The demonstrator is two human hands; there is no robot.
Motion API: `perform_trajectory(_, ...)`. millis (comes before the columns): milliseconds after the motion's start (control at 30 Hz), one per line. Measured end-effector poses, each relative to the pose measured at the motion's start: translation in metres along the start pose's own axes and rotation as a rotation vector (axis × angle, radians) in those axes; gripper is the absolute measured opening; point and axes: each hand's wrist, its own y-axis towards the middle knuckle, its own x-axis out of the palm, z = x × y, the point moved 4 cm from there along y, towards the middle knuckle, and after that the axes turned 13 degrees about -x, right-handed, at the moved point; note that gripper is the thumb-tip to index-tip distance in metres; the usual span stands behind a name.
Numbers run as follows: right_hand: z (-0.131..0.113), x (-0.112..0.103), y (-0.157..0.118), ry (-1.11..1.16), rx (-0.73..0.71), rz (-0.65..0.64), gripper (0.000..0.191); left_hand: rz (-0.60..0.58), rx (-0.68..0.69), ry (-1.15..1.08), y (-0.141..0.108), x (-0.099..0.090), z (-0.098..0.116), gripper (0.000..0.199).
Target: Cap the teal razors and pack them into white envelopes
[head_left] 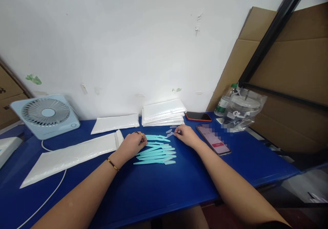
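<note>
Several teal eyebrow razors (155, 158) lie side by side in a loose row on the blue table, handles to the left and blade ends to the right. My left hand (132, 143) is closed, fingertips pinched at the handle end of one razor near the top of the row; the fingers partly hide the grip. My right hand (186, 135) pinches a small translucent blade cap (173, 133) just beyond the razors' blade ends. A few more such caps (169, 131) lie flat beside those fingertips.
White padded mailers lie at left (69, 154) and behind (115, 122), with a stack (164, 111) by the wall. A fan (47, 114) stands left, its cable crossing the table. Two phones (214, 140), a bottle (224, 102) and a bagged cup (243, 108) are right.
</note>
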Motion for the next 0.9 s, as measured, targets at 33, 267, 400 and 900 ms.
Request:
perform_trajectory(33, 0.001, 0.003, 0.001, 0.011, 0.023, -0.009, 0.008, -0.008, -0.011, -0.020, 0.000, 0.000, -0.001, 0.019)
perform_trajectory(267, 0.004, 0.005, -0.004, 0.050, 0.078, -0.059, 0.004, -0.081, -0.014, -0.113, -0.001, 0.002, 0.001, 0.013)
perform_trajectory(400, -0.001, 0.000, -0.007, 0.147, 0.085, -0.026, 0.004, -0.062, -0.028, -0.105, -0.003, -0.001, 0.005, 0.015)
perform_trajectory(900, -0.020, 0.017, -0.007, 0.689, -0.008, -0.103, 0.024, -0.100, -0.074, -0.193, -0.002, 0.007, -0.005, 0.015)
